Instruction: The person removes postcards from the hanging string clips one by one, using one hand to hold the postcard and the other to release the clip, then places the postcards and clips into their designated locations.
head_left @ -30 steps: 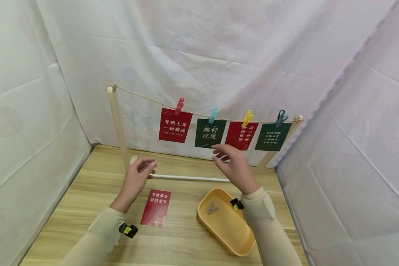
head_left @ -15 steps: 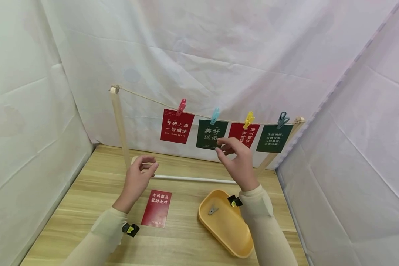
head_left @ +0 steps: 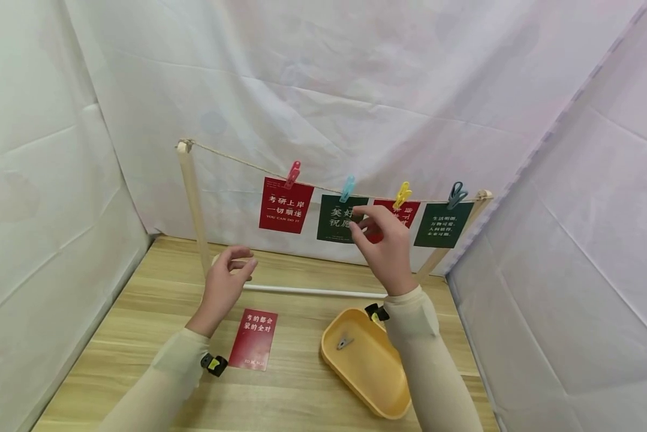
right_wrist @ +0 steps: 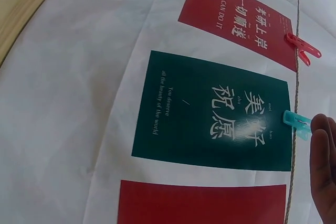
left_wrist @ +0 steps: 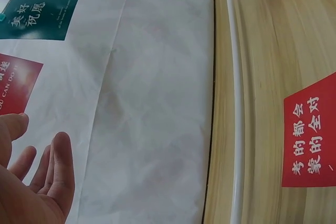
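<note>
The left hand (head_left: 224, 288) and right hand (head_left: 389, 249) are apart and empty — fingers loosely bent. By the right fingertips, the blue clip (head_left: 347, 189) pins a green card (head_left: 334, 231) (probably light, stiffish, easily creased) to the cord (right_wrist: 297, 85) — best held by its edges.

Through the head view I see a creased white cloth (head_left: 323, 72) rising behind a wood-grained tabletop (head_left: 296, 396), with a similar left wall (head_left: 32, 198) and right wall (head_left: 582, 270) closing in its sides; faint pastel spots (head_left: 213, 122) mark the backdrop, under soft light.
</note>
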Motion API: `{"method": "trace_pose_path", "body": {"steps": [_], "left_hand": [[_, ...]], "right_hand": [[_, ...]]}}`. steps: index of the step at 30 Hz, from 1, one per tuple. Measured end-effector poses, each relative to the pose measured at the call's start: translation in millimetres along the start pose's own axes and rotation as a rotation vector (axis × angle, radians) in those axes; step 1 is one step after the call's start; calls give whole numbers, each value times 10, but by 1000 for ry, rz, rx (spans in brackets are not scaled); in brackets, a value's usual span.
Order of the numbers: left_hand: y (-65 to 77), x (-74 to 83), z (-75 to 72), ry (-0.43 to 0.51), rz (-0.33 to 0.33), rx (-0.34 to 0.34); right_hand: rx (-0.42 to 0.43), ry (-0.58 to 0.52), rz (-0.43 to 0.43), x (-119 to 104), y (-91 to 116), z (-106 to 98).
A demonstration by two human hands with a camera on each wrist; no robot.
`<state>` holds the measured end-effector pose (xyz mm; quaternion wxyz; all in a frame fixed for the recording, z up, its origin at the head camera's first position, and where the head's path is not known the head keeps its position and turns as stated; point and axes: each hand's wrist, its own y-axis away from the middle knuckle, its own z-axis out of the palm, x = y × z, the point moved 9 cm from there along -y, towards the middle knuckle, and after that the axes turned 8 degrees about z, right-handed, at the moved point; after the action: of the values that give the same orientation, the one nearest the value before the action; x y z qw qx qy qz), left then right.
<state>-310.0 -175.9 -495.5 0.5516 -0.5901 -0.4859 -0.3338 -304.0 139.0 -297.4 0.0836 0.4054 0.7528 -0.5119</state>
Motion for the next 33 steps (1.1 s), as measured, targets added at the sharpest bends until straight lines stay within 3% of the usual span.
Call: {"method": "trace_pose_path", "body": {"steps": [6, 20, 33], "left_hand": [[-59, -44, 7, -19, -14, -1], [-255, -171, 93, 38, -39, -31], [-392, -171, 182, 104, -42, -63]], "right_hand": [[12, -2, 6, -22, -106, -1], [4, 12, -13, -11, -283, 130], [-2, 13, -34, -69, -399, 155]]}}
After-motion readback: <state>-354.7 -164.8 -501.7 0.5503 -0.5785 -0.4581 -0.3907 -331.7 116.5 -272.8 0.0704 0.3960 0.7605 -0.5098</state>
